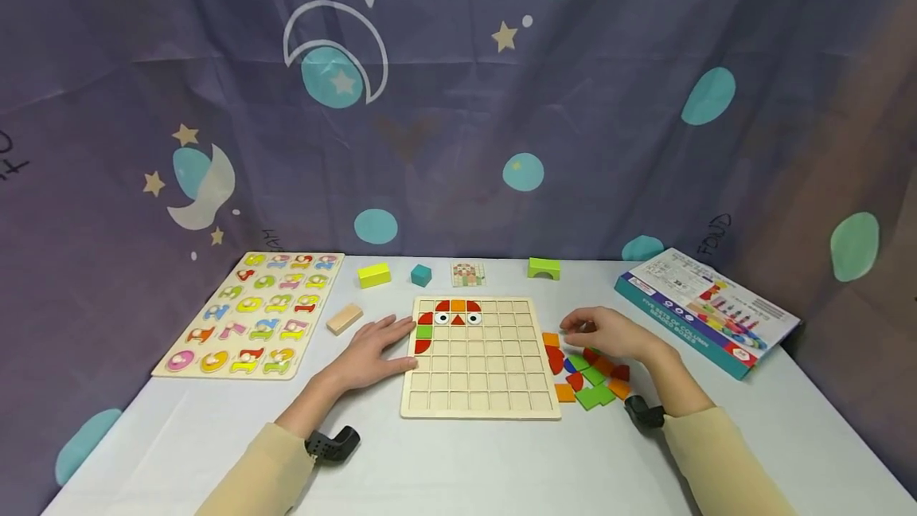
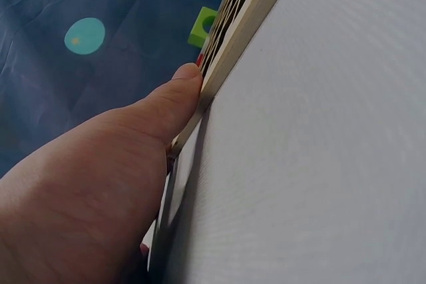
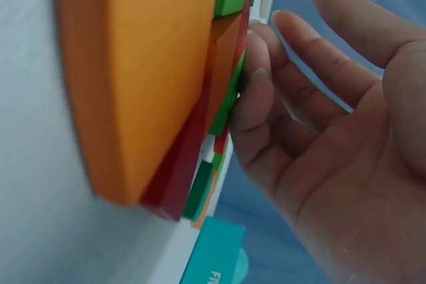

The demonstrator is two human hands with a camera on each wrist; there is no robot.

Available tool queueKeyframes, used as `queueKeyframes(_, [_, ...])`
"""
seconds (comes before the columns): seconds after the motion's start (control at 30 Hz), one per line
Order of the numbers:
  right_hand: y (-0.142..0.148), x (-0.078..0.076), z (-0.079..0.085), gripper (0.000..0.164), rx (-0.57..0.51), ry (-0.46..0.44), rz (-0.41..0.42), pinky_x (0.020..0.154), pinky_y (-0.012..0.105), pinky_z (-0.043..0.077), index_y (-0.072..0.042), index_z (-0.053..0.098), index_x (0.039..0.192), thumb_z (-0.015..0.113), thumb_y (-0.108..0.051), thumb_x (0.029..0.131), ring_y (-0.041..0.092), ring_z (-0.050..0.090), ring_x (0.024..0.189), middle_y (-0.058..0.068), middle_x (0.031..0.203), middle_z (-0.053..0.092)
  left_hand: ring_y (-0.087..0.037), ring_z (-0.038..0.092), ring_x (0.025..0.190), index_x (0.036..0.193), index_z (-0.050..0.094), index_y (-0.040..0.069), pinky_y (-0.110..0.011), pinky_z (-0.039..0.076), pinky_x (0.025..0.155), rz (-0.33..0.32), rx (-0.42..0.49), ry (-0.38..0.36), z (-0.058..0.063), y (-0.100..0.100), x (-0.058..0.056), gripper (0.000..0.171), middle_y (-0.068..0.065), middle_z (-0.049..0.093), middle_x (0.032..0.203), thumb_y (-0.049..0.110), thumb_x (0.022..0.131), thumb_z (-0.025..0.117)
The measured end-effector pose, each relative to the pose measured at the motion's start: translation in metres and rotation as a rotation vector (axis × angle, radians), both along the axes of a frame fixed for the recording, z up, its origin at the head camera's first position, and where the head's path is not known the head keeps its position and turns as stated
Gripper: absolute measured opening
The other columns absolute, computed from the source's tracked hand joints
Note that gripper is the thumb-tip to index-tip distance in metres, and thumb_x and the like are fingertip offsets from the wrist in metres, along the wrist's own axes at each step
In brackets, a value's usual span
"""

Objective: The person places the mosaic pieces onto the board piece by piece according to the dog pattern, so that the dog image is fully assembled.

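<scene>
The pale grid board [image 1: 480,388] lies flat in the middle of the desk [image 1: 458,468], a few red, green, orange and eye-marked tiles [image 1: 424,332] set in its upper-left cells. Just off its right edge sits a loose heap of coloured pieces [image 1: 593,376], some overlapping. They look like light, stiff painted wood — smooth enough to slip, hardly fragile — so I'd pinch one by its side edges; the thin board seems best steadied at its rim. The left hand [image 1: 368,353] does just that, fingers extended and thumb touching the left edge. The right hand [image 1: 609,333] is over the heap, fingers loosely bent, with nothing I can see in its grasp. Farther out are a plain wooden block [image 1: 345,319], a number board [image 1: 247,313] to the left, a small picture card [image 1: 468,275] behind, and a game box [image 1: 705,309] at right.
</scene>
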State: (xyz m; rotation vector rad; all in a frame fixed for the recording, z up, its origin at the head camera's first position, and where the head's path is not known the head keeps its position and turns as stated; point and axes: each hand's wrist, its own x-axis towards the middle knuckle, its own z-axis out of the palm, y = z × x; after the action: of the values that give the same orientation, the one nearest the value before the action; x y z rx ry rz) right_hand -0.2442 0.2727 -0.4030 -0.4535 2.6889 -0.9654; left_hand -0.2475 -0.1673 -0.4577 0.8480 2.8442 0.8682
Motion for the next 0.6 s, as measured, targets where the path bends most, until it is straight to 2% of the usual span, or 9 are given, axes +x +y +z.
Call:
queueKeyframes(0.23, [0.013,0.002,0.008,0.028,0.003,0.038,-0.028,0.087,0.041,0.055,-0.001,0.068,0.119,0.07,-0.018,0.096,0.025,0.058,0.094,0.005,0.104,0.066,-0.032,0.023,0.15,0.152,0.047,0.01,-0.053,0.012,0.121,0.002,0.01,-0.006,-0.001,0.0,-0.001,0.074,-0.002,0.041,0.158,0.049,0.093,0.07])
queueKeyframes(0.43, [0.02,0.008,0.009,0.023,0.022,-0.005,-0.028,0.083,0.037,0.054,-0.002,0.069,0.115,0.072,-0.011,0.094,0.023,0.056,0.09,0.004,0.099,0.065,-0.031,0.023,0.15,0.153,0.047,0.012,-0.052,0.012,0.121,-0.003,0.007,-0.006,0.001,-0.001,-0.001,0.074,-0.001,0.041,0.158,0.05,0.093,0.069])
queueKeyframes(0.6, [0.01,0.013,0.007,0.02,0.023,-0.027,-0.013,0.081,0.035,0.053,-0.006,0.07,0.112,0.073,-0.012,0.093,0.022,0.055,0.089,0.002,0.096,0.064,-0.031,0.023,0.15,0.153,0.046,0.011,-0.052,0.012,0.121,-0.008,0.003,-0.003,0.0,-0.001,-0.001,0.074,-0.001,0.041,0.158,0.05,0.093,0.068])
